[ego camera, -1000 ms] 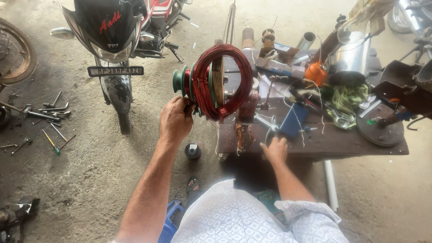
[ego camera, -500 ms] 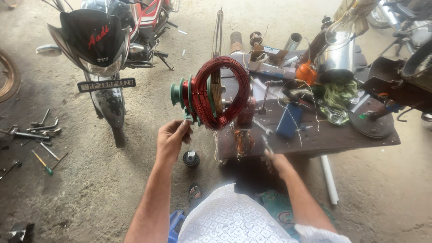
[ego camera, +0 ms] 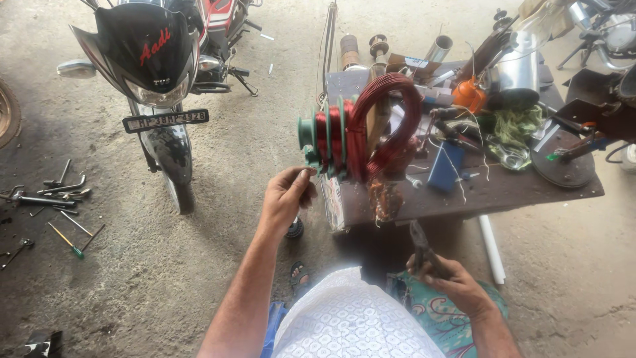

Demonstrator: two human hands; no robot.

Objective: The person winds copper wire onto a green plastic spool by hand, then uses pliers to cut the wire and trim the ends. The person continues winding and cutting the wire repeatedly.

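Observation:
A green winding former (ego camera: 329, 142) wrapped with red copper wire stands at the near left edge of a low dark workbench (ego camera: 503, 189). A loop of red wire coils (ego camera: 391, 126) arches over it. My left hand (ego camera: 286, 197) pinches the lower left part of the former, fingers closed on its edge. My right hand (ego camera: 450, 282) is down near my lap, below the bench, shut on a pair of pliers (ego camera: 421, 242) that points up.
A black and red motorcycle (ego camera: 162, 59) is parked at the upper left. Spanners and screwdrivers (ego camera: 53, 199) lie on the concrete floor at left. The bench carries a blue box (ego camera: 445, 166), an orange can (ego camera: 469, 95), metal cylinders and wire scraps.
My right hand dropped from the bench edge to my lap and now holds pliers. My left hand slid lower on the former. The view shifted so the bench sits further right.

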